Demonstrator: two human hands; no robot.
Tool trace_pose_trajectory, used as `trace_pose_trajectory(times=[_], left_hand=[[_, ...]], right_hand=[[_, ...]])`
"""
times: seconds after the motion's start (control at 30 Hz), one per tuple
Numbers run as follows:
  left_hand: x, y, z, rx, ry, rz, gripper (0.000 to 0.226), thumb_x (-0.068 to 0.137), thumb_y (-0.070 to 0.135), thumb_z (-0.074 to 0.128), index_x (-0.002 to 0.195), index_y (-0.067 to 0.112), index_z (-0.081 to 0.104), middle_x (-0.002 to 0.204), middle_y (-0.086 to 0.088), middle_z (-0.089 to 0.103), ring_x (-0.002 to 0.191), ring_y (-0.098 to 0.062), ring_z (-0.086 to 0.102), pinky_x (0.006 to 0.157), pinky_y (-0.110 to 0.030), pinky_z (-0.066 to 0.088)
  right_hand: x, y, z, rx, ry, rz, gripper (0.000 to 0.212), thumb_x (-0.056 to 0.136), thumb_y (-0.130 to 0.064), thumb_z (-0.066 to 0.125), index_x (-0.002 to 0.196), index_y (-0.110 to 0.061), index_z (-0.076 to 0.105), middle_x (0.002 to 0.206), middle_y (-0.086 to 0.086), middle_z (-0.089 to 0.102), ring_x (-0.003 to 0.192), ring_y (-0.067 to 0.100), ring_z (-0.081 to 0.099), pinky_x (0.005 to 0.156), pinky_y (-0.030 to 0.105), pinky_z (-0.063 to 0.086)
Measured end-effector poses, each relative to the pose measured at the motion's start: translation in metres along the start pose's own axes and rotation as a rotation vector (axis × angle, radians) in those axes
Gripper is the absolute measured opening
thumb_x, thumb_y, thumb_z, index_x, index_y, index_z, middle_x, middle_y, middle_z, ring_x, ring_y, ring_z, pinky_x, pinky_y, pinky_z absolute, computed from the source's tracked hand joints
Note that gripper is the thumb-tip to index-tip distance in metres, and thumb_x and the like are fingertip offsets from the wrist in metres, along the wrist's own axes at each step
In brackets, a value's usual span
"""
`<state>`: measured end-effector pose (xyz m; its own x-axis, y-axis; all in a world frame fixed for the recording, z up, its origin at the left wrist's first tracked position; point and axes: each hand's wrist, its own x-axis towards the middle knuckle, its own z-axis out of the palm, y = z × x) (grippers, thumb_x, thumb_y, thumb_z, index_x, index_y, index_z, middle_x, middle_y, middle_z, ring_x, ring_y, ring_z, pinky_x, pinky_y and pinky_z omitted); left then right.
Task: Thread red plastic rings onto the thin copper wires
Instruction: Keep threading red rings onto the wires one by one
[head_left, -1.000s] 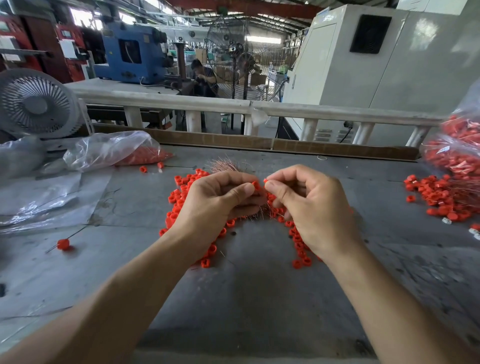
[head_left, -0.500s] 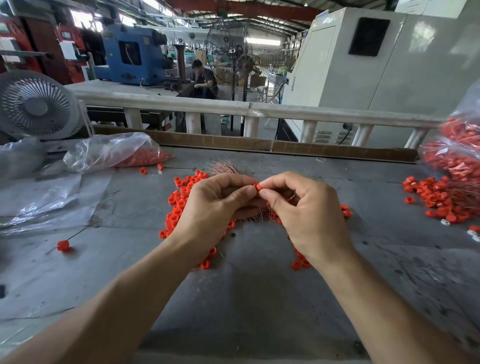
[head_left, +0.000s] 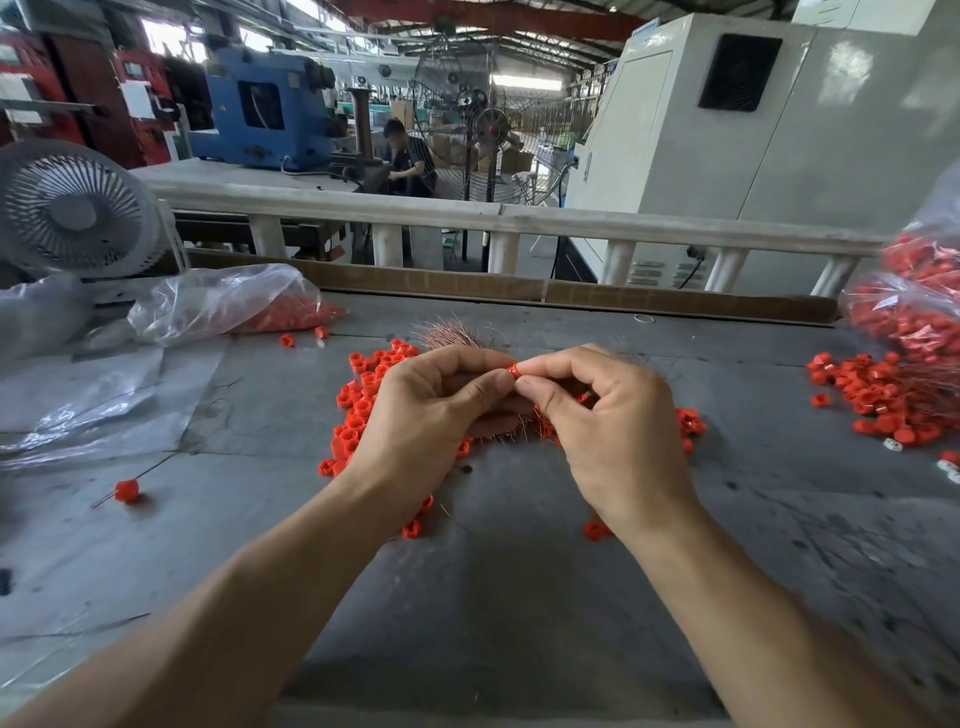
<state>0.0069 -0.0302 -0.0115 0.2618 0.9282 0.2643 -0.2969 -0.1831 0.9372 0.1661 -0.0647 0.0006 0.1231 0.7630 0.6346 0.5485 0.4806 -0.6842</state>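
Since a second ago your hands have lifted a little off the pile and drawn together; the right hand (head_left: 618, 431) has come up from the loose rings, and a single red ring (head_left: 513, 371) now sits fully exposed between the two sets of fingertips, where earlier it was half buried.

Progress — early to middling, by the look of it. One finished piece, a ring on a wire (head_left: 126, 490), lies alone at the left of the table (head_left: 493, 597). A heap at the far right (head_left: 883, 400) seems to carry wires among the rings, so it may be finished work; too blurred to be sure. Plenty is left: a big scatter of loose rings (head_left: 358, 405) under and around your hands, a bundle of copper wires (head_left: 451, 335) fanning out behind your left hand (head_left: 431, 421), and a bag of rings (head_left: 244, 306) not yet emptied.

Grip — both hands are closed in a fine pinch. Your right thumb and forefinger hold the ring at its right side; your left thumb and forefinger meet it from the left, presumably pinching a wire end, though the wire itself is too thin to make out. The ring sits right at the contact point, above the pile, not touching the table. Whether the wire has entered the hole, you cannot tell from here.
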Motion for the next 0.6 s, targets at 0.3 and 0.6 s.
trace_pose_trajectory(times=[0.3,0.6], left_hand=[[-0.0019,-0.0001,0.0017,-0.014,0.032,-0.029,0.02,0.093,0.009,0.068,0.109,-0.002,0.071,0.097,-0.019,0.078,0.092,-0.028,0.077,0.083,-0.033,0.063],[-0.0031,0.0008,0.0011,-0.01,0.023,-0.047,0.022,0.093,0.011,0.067,0.11,-0.003,0.07,0.099,-0.019,0.077,0.095,-0.029,0.076,0.087,-0.037,0.063]], right_hand=[[-0.0034,-0.0014,0.008,-0.029,0.042,0.001,0.008,0.089,-0.009,0.078,0.094,-0.014,0.082,0.089,-0.006,0.074,0.088,0.006,0.069,0.08,0.016,0.052],[-0.0034,-0.0012,0.0072,0.026,0.014,0.044,0.008,0.091,-0.011,0.076,0.095,-0.016,0.082,0.09,-0.006,0.074,0.088,0.006,0.069,0.078,0.014,0.05]])
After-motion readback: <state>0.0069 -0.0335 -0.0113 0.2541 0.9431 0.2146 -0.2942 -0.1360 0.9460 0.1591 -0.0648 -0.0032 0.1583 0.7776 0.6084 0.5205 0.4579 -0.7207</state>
